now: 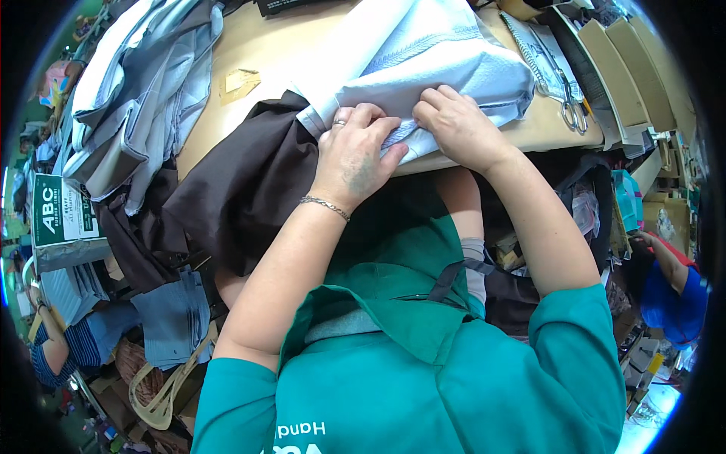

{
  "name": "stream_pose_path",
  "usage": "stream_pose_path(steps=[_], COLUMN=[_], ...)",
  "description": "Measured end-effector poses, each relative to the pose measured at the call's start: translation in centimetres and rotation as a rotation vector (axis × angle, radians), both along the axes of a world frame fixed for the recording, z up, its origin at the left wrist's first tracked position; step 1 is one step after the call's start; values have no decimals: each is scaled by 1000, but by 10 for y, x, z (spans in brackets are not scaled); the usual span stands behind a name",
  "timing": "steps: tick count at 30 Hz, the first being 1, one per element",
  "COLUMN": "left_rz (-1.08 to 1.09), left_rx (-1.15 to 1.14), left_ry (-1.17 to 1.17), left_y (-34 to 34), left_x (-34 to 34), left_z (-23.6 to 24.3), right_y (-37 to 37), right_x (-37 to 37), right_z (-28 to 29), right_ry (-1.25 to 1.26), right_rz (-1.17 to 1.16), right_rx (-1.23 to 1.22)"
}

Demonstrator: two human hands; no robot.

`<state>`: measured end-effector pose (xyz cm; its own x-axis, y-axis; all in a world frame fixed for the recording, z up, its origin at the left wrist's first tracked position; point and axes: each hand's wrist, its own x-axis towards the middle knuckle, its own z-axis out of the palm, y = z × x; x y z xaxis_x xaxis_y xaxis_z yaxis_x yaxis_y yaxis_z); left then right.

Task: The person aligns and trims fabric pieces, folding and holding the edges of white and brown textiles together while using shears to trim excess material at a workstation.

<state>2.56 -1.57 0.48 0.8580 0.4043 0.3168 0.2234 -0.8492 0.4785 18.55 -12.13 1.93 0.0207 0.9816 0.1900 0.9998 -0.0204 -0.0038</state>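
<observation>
A pale blue-white garment [446, 53] lies folded on the wooden table [265, 45], its near edge at the table's front. My left hand [354, 155], with a ring and a chain bracelet, presses on that near edge, fingers curled into the cloth. My right hand [457, 125] grips the same edge just to the right, fingertips tucked into a fold. A dark brown cloth [242, 181] hangs off the table's edge to the left of my left hand.
A heap of grey and light blue garments [136, 91] fills the table's left side. Scissors [571, 102] lie at the right edge, beside cardboard dividers [628, 68]. A tan paper tag [240, 82] rests on the table. Other people sit low left [68, 340] and right [673, 287].
</observation>
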Motion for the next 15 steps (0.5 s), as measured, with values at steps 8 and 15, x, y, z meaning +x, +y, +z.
stream_pose_path(steps=[8, 15], left_rz=[-55, -92], left_rx=[59, 357], left_ry=[3, -42], left_y=[2, -5], left_x=[-5, -19], left_z=[-3, -9], right_y=[-27, -13], right_x=[-6, -45], right_z=[-5, -12], right_ry=[-103, 80], right_rz=[15, 13], right_rx=[154, 299])
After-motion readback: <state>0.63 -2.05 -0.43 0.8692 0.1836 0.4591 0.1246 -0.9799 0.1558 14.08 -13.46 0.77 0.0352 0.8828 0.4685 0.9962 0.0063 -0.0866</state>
